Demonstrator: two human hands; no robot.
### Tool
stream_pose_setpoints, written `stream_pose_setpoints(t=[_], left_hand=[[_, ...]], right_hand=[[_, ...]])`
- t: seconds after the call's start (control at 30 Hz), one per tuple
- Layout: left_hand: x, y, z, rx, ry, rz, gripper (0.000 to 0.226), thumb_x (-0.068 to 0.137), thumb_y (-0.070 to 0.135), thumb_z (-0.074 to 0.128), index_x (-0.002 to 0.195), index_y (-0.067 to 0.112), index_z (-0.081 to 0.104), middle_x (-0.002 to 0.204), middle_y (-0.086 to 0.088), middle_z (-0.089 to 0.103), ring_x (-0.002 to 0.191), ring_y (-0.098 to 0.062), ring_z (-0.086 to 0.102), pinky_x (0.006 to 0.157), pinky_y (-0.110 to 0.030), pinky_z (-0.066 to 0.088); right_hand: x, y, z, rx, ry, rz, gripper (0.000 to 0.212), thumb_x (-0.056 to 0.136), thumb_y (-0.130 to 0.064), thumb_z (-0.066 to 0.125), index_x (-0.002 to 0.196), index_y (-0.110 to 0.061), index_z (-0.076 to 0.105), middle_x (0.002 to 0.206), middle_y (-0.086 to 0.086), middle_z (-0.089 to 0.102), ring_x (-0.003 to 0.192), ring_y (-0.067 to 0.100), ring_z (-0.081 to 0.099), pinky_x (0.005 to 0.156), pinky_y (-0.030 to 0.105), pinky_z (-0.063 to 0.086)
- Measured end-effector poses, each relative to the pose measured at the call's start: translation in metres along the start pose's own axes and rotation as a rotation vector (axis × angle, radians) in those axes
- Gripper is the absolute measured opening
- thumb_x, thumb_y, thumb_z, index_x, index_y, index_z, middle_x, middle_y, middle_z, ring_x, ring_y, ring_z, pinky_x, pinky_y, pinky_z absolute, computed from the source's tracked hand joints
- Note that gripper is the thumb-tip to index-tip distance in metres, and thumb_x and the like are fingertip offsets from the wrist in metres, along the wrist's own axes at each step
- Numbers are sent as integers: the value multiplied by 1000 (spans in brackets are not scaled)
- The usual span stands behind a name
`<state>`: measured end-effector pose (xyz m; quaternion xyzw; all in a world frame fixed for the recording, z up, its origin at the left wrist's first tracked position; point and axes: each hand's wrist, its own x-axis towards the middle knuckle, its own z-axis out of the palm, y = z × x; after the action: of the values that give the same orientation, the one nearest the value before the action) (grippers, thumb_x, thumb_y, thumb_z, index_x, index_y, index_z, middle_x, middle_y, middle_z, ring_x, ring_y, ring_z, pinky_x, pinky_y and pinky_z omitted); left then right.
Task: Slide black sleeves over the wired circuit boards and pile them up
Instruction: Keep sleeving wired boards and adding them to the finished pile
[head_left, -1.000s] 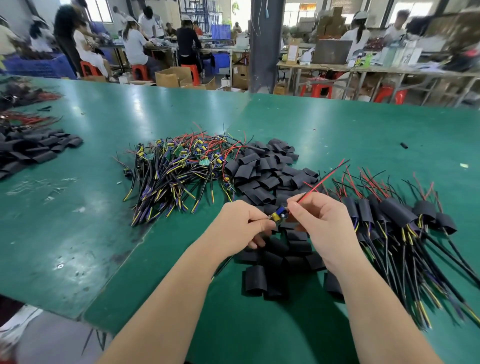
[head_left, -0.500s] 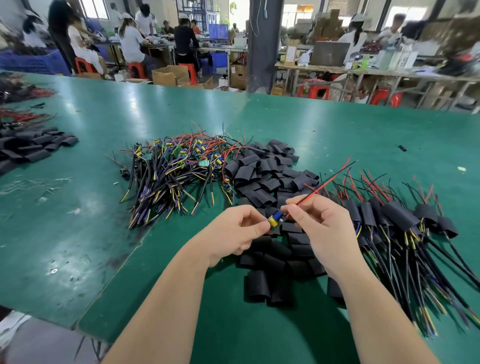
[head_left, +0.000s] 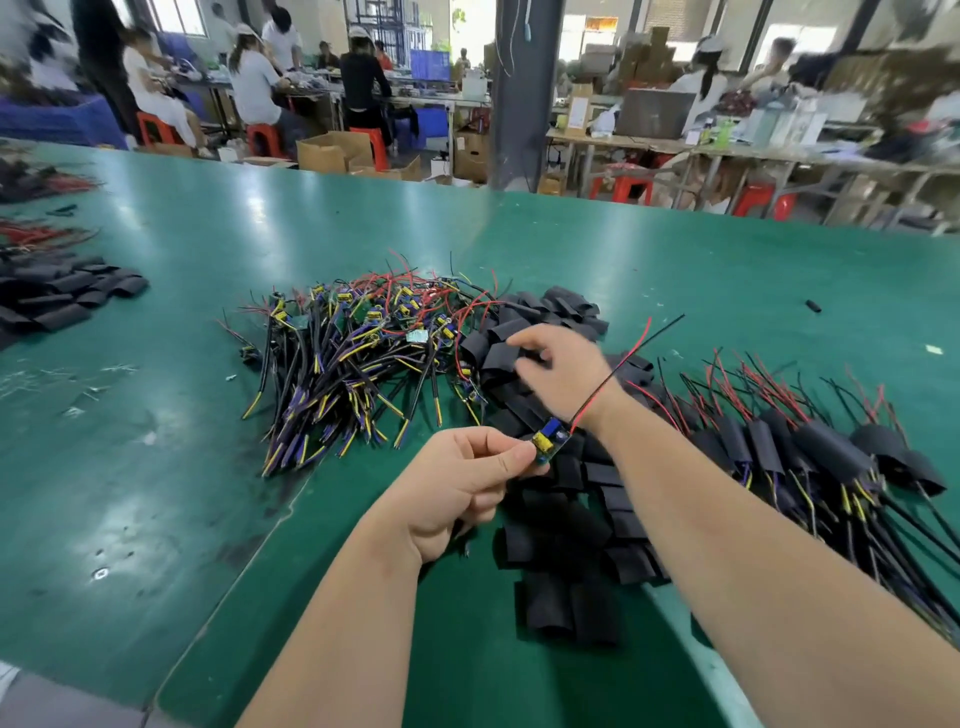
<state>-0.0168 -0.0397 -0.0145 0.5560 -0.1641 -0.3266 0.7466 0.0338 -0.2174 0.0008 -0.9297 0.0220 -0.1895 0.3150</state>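
My left hand (head_left: 457, 483) pinches one circuit board (head_left: 546, 441), centre frame. My right hand (head_left: 563, 364) hangs over the sleeves (head_left: 566, 519); I cannot tell whether its fingers hold one.

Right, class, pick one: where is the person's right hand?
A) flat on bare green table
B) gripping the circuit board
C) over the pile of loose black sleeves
C: the right hand hovers over the loose black sleeves, while the left hand alone pinches the circuit board.
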Motion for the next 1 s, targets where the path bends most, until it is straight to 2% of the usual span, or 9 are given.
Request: stream_pose_setpoints(t=[0.1,0.3,0.37,0.47,0.57,0.67,0.77,0.83,1.0], left_hand=[[0,-1,-4,-86,3,-13,15,70,21,68,56,15,67,78,-8,72,33,0,29,34,-11,21],[-1,-3,-7,-134,11,-29,13,69,22,69,58,15,67,81,-9,72,34,0,29,34,-12,22],[-2,-3,-7,-131,9,-23,12,69,22,69,60,14,67,81,-9,72,34,-1,29,34,-12,23],[-3,-2,-6,-123,3,-16,12,69,23,70,59,15,68,81,-8,73,34,-1,28,34,-12,23],[-4,-1,-6,-78,6,-6,14,66,27,71,56,18,69,82,-6,73,34,-1,28,35,-12,22],[-4,-1,-7,-57,-7,5,14,65,29,72,55,20,69,82,-6,73,34,0,29,35,-12,23],[-3,-1,-8,-44,-15,5,14,66,29,72,56,21,68,82,-6,73,34,0,29,34,-12,24],[-2,-2,-9,-32,-25,6,14,68,29,72,57,22,69,83,-6,73,35,0,29,35,-12,24],[-2,-3,-11,-22,-34,16,16,72,26,70,57,21,68,82,-6,73,34,0,28,34,-12,24]], right_hand=[[19,1,27,-419,-246,-41,49,94,-38,52,141,-27,44,146,6,42,136,29,35,109,44,28],[14,-4,36,-672,-218,-44,26,90,-43,57,114,-35,58,124,2,53,121,29,44,99,45,31],[11,-5,29,-620,-202,-61,35,84,-36,67,117,-33,57,123,4,48,118,29,44,97,42,33],[0,-11,11,-273,-96,-59,50,76,-10,71,123,-16,55,123,12,44,112,29,47,95,27,37],[-23,-21,-15,-23,137,30,34,69,5,65,100,-10,63,116,16,51,97,17,44,75,2,28],[-58,-24,-44,-57,49,80,21,70,0,70,84,-16,67,109,8,47,84,7,45,70,7,30],[-97,-17,-60,-219,-193,32,16,83,-23,73,98,-21,68,103,-3,45,90,9,48,80,15,31],[-119,-12,-61,-233,-117,12,13,88,-15,65,99,-22,66,95,-9,46,82,5,47,78,16,35],[-150,-6,-51,-70,18,10,54,75,4,66,120,-25,54,98,-24,40,68,6,51,69,4,36]])
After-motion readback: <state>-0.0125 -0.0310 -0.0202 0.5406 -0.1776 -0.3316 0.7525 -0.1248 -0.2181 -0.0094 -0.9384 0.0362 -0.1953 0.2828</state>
